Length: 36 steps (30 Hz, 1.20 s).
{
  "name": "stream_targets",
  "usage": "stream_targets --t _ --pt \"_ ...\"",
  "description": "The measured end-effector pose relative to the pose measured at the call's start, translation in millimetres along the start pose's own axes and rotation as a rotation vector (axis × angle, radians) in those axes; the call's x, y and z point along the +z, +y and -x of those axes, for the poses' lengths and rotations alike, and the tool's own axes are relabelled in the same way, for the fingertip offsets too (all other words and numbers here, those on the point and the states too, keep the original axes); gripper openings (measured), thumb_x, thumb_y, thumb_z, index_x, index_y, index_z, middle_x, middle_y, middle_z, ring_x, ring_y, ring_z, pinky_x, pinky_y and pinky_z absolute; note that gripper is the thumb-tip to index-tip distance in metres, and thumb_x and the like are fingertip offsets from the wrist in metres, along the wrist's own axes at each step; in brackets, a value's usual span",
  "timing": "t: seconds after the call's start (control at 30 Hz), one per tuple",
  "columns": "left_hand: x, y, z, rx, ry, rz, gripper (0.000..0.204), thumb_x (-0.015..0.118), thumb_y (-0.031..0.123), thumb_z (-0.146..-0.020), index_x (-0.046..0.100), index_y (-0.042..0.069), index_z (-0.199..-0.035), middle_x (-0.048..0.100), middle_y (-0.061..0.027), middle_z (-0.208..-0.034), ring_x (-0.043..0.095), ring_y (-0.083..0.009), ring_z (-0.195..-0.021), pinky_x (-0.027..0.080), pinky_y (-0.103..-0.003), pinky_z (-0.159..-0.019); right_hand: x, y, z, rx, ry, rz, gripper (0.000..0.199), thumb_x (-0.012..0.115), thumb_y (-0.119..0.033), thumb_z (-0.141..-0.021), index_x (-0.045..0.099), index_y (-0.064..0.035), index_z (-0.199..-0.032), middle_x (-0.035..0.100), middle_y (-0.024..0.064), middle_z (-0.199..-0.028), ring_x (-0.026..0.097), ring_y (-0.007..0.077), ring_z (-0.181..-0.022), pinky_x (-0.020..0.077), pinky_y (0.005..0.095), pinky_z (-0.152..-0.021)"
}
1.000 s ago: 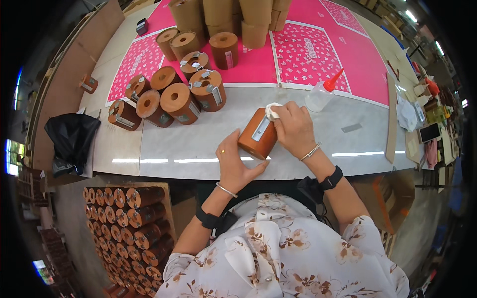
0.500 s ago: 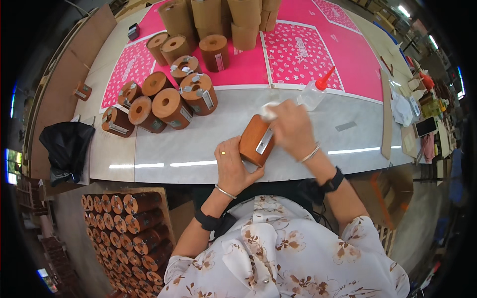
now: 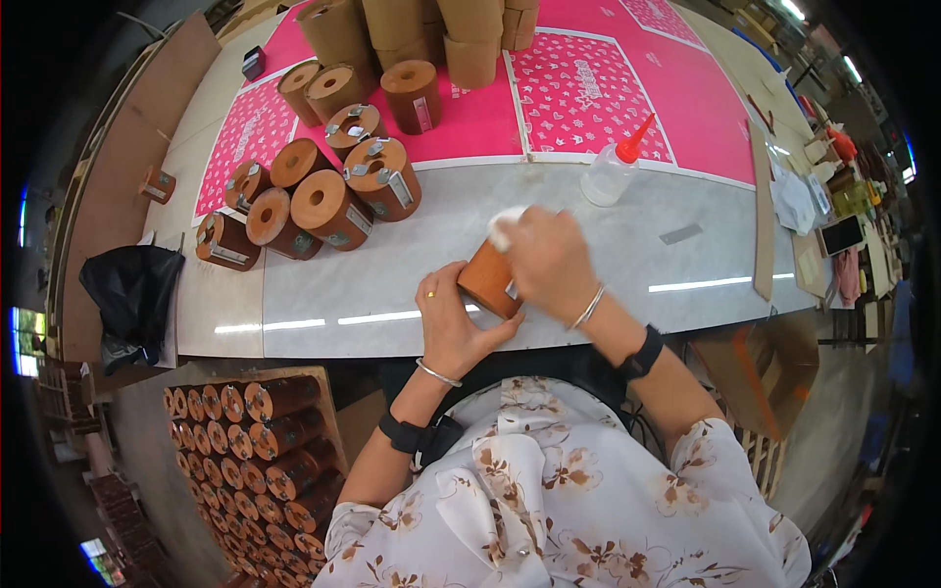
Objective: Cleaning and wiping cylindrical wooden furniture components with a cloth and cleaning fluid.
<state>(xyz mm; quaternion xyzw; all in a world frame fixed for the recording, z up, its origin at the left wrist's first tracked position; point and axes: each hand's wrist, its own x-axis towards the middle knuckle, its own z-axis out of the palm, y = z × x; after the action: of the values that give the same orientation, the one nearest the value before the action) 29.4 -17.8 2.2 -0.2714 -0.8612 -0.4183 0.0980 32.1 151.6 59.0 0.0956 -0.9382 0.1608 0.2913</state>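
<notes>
At the frame's centre we grip a smooth brown cylinder (image 3: 488, 279) over the glossy pale table (image 3: 412, 265): our left hand (image 3: 453, 328) cups it from below, our right hand (image 3: 549, 263) presses a white cloth (image 3: 504, 225) onto its top. Matching cylinders (image 3: 333, 206) with metal fittings cluster upper left, near pink patterned sheets (image 3: 588, 93).

Brown cylinder (image 3: 487, 278) lies tilted at the table edge, white cloth (image 3: 505, 224) atop.
</notes>
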Motion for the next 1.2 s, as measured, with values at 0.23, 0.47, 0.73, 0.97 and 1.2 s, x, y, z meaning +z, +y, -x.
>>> stream_targets --t 0.23,0.47,0.73,0.97,1.2 --pt "-10.6 -9.9 -4.4 0.288 0.042 -0.229 0.091 0.083 0.030 -0.057 0.040 -0.001 -0.130 0.050 -0.0189 -0.121 0.045 -0.0355 -0.117 0.026 -0.052 -0.105 6.6 9.2 3.4 -0.157 0.120 -0.051 0.018 0.062 -0.017 -0.077 0.062 -0.0088 -0.093 0.052 0.0071 -0.077 0.053 0.0259 -0.074 0.0380 0.0391 -0.065" --pt "1.6 -10.8 8.7 -0.003 -0.009 0.011 0.089 0.083 0.035 -0.063 0.039 -0.002 -0.130 0.048 -0.0178 -0.120 0.043 -0.0374 -0.112 0.027 -0.049 -0.101 5.3 -27.8 14.9 -0.158 0.033 -0.120 0.023 0.063 -0.014 -0.075 0.063 -0.0079 -0.098 0.056 0.0075 -0.082 0.054 0.0252 -0.075 0.0389 0.0389 -0.067" --pt "-5.2 0.6 3.8 0.129 0.005 -0.068 0.086 0.084 0.024 -0.058 0.040 0.001 -0.129 0.047 -0.0204 -0.126 0.046 -0.0393 -0.113 0.034 -0.048 -0.101 -10.8 52.1 2.9 -0.012 -0.095 0.129 0.016 0.062 -0.014 -0.079 0.063 -0.0099 -0.094 0.060 0.0053 -0.088 0.055 0.0242 -0.076 0.0394 0.0383 -0.070" --pt "-48.2 6.0 -16.9 0.171 -0.089 0.213 0.091 0.082 0.017 -0.059 0.035 0.002 -0.135 0.045 -0.0189 -0.125 0.050 -0.0311 -0.116 0.043 -0.037 -0.097 -13.2 61.8 33.6 0.310 -0.074 -0.338 0.019 0.060 -0.007 -0.084 0.064 -0.0041 -0.103 0.058 0.0128 -0.089 0.056 0.0285 -0.079 0.0454 0.0379 -0.072" --pt "-43.3 -6.9 -29.1 0.036 -0.073 0.299 0.090 0.085 0.023 -0.058 0.039 0.002 -0.131 0.048 -0.0173 -0.117 0.053 -0.0318 -0.110 0.044 -0.039 -0.093 -30.0 17.6 13.8 0.024 -0.038 -0.429 0.029 0.062 -0.002 -0.078 0.064 -0.0032 -0.107 0.057 0.0125 -0.093 0.057 0.0304 -0.082 0.0464 0.0379 -0.076"
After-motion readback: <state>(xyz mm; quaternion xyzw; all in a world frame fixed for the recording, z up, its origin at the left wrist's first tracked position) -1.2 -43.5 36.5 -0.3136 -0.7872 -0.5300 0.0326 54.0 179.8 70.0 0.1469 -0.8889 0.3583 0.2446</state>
